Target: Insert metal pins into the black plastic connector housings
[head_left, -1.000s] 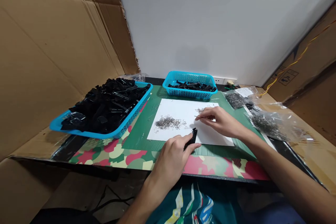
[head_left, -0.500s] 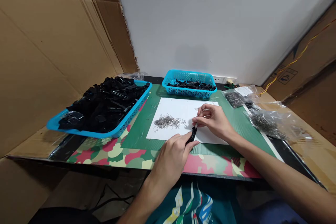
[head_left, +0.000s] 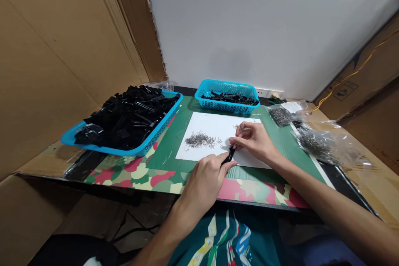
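Note:
My left hand (head_left: 207, 174) is closed on a small, long black plastic part (head_left: 230, 156), pinched between thumb and fingers over the near edge of the white sheet (head_left: 224, 122). My right hand (head_left: 251, 139) is closed in a pinch at the part's far end. Between its fingers is a thin, pale, slender piece (head_left: 234, 146), whose kind I cannot make out; its tip meets or nearly meets the black part. To the left on the sheet lies a pile of tiny bent metal wire pieces (head_left: 201, 139). A few more lie just beyond my right hand.
A large blue basket (head_left: 146, 147) heaped with black parts stands at left, a smaller blue basket (head_left: 227, 107) of black parts at the back. Clear bags (head_left: 313, 145) of small metal pieces lie at right. Cardboard walls (head_left: 62, 41) and a white wall (head_left: 249, 25) enclose the table.
The whole view has shifted slightly. Both hands keep their grips at the black part, with only slight finger movement; the pile and baskets look the same.

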`<state>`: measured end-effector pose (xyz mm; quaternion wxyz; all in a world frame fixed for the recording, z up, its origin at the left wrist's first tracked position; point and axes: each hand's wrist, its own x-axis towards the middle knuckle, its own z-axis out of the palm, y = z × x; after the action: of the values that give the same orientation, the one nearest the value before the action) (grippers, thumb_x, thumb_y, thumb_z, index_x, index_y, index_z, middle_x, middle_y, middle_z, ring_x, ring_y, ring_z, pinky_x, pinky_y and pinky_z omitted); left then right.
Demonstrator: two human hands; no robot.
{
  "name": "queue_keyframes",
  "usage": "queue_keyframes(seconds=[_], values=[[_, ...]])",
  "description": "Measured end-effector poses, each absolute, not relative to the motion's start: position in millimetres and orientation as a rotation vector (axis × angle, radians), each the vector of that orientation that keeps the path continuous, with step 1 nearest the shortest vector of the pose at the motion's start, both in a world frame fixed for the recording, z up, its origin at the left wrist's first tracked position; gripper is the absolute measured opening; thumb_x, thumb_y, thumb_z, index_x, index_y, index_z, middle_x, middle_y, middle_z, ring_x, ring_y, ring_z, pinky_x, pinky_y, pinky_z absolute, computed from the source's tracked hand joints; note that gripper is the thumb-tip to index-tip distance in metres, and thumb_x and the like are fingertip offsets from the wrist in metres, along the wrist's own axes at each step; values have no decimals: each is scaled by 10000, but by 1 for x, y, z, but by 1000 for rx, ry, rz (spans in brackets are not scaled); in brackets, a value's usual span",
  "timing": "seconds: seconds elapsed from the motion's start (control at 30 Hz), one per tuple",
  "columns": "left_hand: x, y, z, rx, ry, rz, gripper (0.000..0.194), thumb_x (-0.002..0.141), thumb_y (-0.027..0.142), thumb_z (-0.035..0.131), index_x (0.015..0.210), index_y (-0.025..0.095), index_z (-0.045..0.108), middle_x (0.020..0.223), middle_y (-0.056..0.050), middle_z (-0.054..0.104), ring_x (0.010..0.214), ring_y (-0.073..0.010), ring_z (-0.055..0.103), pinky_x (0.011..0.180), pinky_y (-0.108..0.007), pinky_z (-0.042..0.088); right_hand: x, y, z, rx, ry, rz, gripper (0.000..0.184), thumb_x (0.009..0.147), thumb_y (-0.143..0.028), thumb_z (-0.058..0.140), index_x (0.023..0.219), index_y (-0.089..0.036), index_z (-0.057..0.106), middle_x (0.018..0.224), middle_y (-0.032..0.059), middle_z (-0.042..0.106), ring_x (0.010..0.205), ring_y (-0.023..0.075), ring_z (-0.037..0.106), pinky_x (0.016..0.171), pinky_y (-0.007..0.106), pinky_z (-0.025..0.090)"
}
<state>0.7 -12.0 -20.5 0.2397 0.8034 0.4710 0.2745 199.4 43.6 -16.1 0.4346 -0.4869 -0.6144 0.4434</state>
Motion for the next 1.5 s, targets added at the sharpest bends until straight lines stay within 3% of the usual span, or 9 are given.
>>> queue_keyframes(seconds=[0.13,0.23,0.33,0.47,0.77,0.93,1.13,1.33,1.5], values=[[-5,-14,-19,2066,1294,998,258,1049,362,584,1154,216,769,885,-48,778,785,-211,708,708,-299,502,198,45,-12,-1143,-1559,1056,305,905,-487,730,885,-207,609,728,49,734,702,208,717,699,347,581],[-12,-15,-16,1801,1326,1235,325,1038,424,589,1231,220,753,1008,-53,792,813,-201,712,703,-282,518,195,45,-11,-1205,-1762,792,226,1032,-365,531,1011,-193,675,768,39,712,692,177,646,688,311,491],[-18,-13,-14,1618,1307,1371,349,1042,451,578,1262,236,741,1134,-46,770,899,-196,696,761,-275,521,189,44,-15,-1268,-1994,618,195,1010,-272,541,995,-195,719,865,51,720,746,181,616,689,296,425],[-21,-9,-14,1534,1323,1391,337,1039,451,582,1237,231,743,975,-24,741,764,-163,602,672,-262,465,179,44,-21,-1323,-2097,585,78,930,-254,694,929,-185,732,793,30,684,693,168,571,660,285,382],[-20,-7,-16,1590,1208,1321,276,1045,372,580,1208,244,762,997,-27,703,847,-175,612,738,-274,467,180,47,-25,-1306,-2171,593,115,998,-203,612,925,-176,696,946,87,743,856,218,637,772,309,413],[-20,-5,-16,1690,1230,1257,245,1049,344,569,1126,245,780,946,-8,642,764,-144,557,686,-260,426,188,47,-19,-1226,-2071,809,168,1016,-229,557,890,-174,653,873,44,685,780,179,570,715,292,379],[-18,-2,-21,1726,1201,1113,263,1016,443,628,1170,257,730,923,8,556,706,-130,485,665,-262,407,191,44,-11,-906,-1842,1284,330,994,-477,659,895,-163,641,836,11,577,783,158,488,712,278,368],[-16,-3,-23,1692,1159,1118,230,1001,466,651,1001,238,682,933,5,557,750,-143,513,654,-267,396,182,35,-8,-767,-1683,1556,349,937,-493,753,909,-151,685,835,14,598,781,151,511,731,274,394],[-17,-5,-20,1706,1157,1155,263,1028,456,610,911,222,642,867,16,538,722,-143,496,652,-284,364,186,35,-11,-744,-1673,1519,314,914,-465,787,963,-157,754,882,39,684,794,161,569,745,288,439]])
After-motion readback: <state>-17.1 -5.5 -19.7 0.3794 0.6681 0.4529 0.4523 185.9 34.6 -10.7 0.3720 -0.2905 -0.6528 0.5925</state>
